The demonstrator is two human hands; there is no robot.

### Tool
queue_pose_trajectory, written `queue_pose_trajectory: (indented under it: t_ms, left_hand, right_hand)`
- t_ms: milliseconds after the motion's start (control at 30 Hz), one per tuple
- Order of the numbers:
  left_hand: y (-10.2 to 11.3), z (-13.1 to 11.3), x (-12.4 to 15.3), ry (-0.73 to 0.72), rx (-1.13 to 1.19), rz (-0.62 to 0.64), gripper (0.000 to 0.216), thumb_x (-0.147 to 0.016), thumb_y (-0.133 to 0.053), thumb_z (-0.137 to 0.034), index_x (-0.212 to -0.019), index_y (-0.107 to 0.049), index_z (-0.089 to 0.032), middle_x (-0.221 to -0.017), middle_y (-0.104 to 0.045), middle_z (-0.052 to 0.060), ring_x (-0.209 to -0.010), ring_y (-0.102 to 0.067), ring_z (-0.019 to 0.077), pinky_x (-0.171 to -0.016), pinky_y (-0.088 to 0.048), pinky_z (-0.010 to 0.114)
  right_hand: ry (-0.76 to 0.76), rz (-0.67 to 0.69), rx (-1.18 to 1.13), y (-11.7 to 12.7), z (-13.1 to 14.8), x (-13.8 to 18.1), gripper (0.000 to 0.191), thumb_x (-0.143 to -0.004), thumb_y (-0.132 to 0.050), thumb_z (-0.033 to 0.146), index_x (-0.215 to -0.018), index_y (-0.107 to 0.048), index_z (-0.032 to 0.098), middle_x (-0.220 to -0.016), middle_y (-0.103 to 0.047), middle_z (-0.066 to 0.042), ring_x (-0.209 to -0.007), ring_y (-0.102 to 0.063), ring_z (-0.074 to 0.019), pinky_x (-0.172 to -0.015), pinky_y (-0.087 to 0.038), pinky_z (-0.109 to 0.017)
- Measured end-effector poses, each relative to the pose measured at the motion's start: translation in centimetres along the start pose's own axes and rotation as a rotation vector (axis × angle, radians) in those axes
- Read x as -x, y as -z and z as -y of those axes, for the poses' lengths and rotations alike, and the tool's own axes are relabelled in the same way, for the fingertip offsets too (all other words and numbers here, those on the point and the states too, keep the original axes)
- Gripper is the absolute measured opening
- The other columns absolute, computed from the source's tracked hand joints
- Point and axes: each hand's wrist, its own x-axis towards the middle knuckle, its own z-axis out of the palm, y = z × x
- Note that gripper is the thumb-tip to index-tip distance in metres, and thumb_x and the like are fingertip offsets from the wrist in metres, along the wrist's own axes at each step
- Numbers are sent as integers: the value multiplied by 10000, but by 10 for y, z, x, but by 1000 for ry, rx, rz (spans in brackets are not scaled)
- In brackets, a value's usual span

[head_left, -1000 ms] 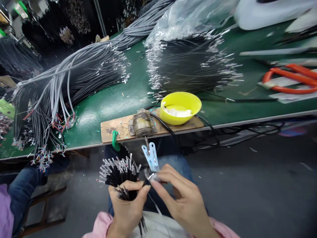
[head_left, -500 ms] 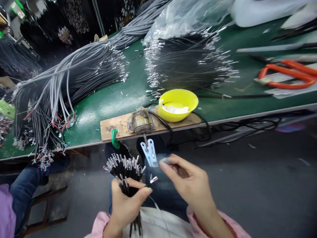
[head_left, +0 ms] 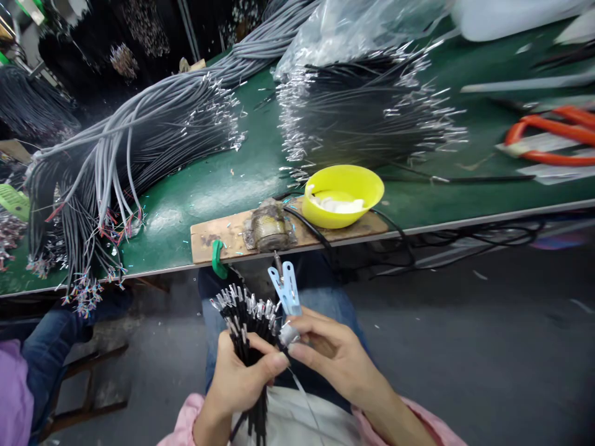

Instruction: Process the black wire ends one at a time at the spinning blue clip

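Note:
My left hand (head_left: 248,375) is wrapped round a bundle of black cables (head_left: 246,316), whose silvery ends fan out above my fingers. My right hand (head_left: 334,353) has closed in beside it, thumb and forefinger almost together, with a small silver-grey piece (head_left: 289,334) at the fingertips. Whether that piece is worn on the finger or pinched cannot be made out, and the cable tip there is hidden. Just above the right fingers hangs a light blue clothespin (head_left: 287,291), fixed to the shaft of a small motor (head_left: 269,228). A thin pale strand (head_left: 300,387) runs down below my hands.
The motor sits on a wooden board (head_left: 214,238) with a green clamp (head_left: 218,260) at the table edge. A yellow bowl (head_left: 344,214) holds white material. Behind lie black cables (head_left: 357,111), grey cables (head_left: 153,105) and orange-handled scissors (head_left: 515,133). Another person's leg (head_left: 51,350) is at left.
My right hand has moved left and slightly down, from beside the clothespin to the cable tip at my left thumb. The left hand keeps its hold on the bundle. The view has shifted slightly.

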Motion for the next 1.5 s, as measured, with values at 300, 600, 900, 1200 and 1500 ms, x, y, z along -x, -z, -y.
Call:
queue_pose_trajectory:
  t_ms: [300, 600, 900, 1200, 1500]
  left_hand:
    - [-12, 10, -2, 66, 82, -174, 446, -605, -687, -529, -431, -486, -170, -381, -455, -36, -329, -421, 81, -350, -365, 216]
    - [-15, -1, -3, -20, 79, -179, 519, -611, -638, -619, -399, -467, -177, -341, -439, -26, -308, -424, 88, -331, -375, 215]
    - [-10, 10, -1, -19, 71, -190, 436, -596, -709, -511, -415, -528, -159, -376, -483, -22, -342, -445, 88, -370, -381, 219]
    - [-12, 27, -2, 53, 283, -216, 484, -582, -678, -612, -480, -487, -180, -364, -429, -61, -316, -390, 63, -349, -329, 210]
    - [-8, 25, -1, 28, 187, -148, 441, -608, -691, -561, -485, -570, -156, -371, -476, -38, -338, -422, 80, -367, -353, 222]
  right_hand:
    - [13, -243, 72, -18, 4, 6, 299, -823, -576, 387, -595, -551, 195, -551, -497, 2, -478, -476, -135, -432, -388, -242]
    - [-256, -139, -295, -26, 3, 8, 305, -795, -596, 459, -653, -493, 210, -482, -546, 32, -391, -546, -125, -386, -454, -217]
    - [-404, -38, -425, -17, -1, 8, 311, -746, -642, 483, -691, -566, 186, -608, -579, 4, -531, -580, -142, -511, -495, -247]
    - [-371, -201, -34, -9, -3, 6, 243, -687, -665, 393, -594, -577, 187, -530, -514, 18, -486, -488, -134, -460, -415, -238]
    - [-42, -183, 83, -12, 10, 2, 252, -786, -623, 362, -599, -620, 194, -601, -550, -28, -553, -497, -161, -515, -405, -266]
